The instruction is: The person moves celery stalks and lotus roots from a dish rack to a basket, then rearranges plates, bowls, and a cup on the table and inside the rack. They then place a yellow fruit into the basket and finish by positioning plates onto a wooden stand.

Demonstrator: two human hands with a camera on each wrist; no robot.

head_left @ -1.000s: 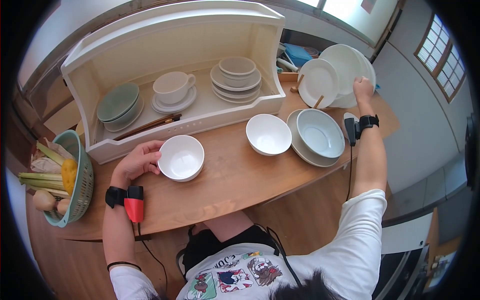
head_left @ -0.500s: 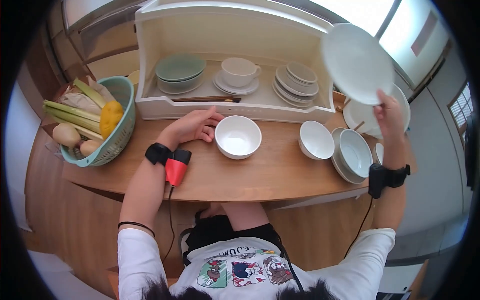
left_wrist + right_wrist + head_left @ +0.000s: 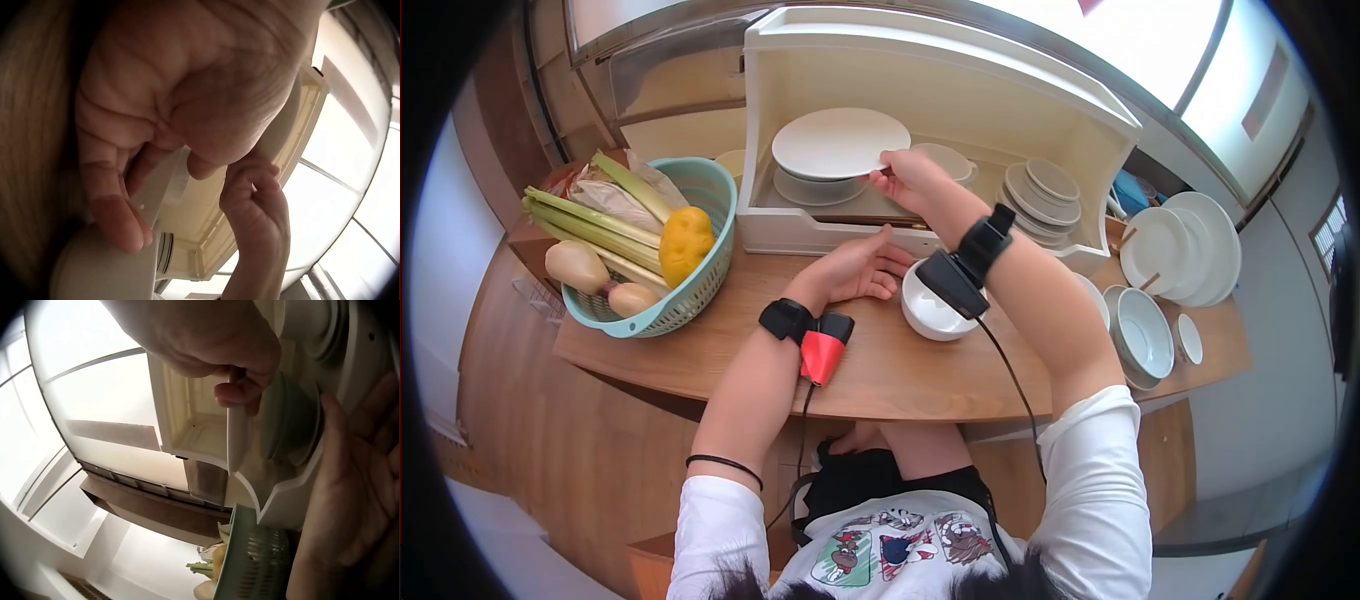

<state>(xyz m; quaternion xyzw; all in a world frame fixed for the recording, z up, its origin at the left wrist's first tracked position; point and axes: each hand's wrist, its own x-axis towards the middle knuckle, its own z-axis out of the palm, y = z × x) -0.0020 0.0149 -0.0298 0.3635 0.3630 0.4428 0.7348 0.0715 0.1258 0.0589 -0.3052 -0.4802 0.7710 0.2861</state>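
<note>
My right hand (image 3: 915,180) grips the near right edge of a white plate (image 3: 840,140), thumb and fingers around its rim. It holds the plate over the left part of a white open-fronted shelf unit (image 3: 795,235). Under it, the right wrist view shows stacked green bowls (image 3: 287,419), mostly hidden in the head view. On the wooden table, my left hand (image 3: 850,272) lies on its side with loosely bent fingers, holding nothing. Its fingertips are right by a white bowl (image 3: 930,318), which the right wrist's camera partly covers.
A teal basket (image 3: 722,255) with celery, a yellow squash and onion-like vegetables stands left. Inside the unit, stacked plates and bowls (image 3: 1042,205) sit at right. White plates (image 3: 1205,245) lean in a rack at far right, near a pale blue bowl (image 3: 1145,335) and a small bowl (image 3: 1189,340).
My right hand has lifted the plate from the rack and carried it left, over the shelf unit. My left hand has stayed beside the white bowl. The head view has turned.
</note>
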